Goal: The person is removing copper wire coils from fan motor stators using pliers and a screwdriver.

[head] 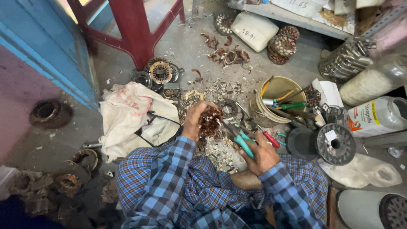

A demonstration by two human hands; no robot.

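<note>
My left hand [196,120] grips a round motor stator wound with copper wire [210,121], held up over the floor. In my right hand [262,155] are pliers with teal handles [241,140], jaws pointing toward the copper windings. Both arms wear blue checked sleeves. Scraps of paper and metal bits [220,152] lie on the concrete below my hands.
A yellow bucket [280,88] with tools stands at the right, a red-handled screwdriver [269,138] and a black wire spool [328,144] near it. White cloth sacks [131,114] lie at the left. More stators [161,72], a red stand leg [135,29] and plastic jars [377,116] are around.
</note>
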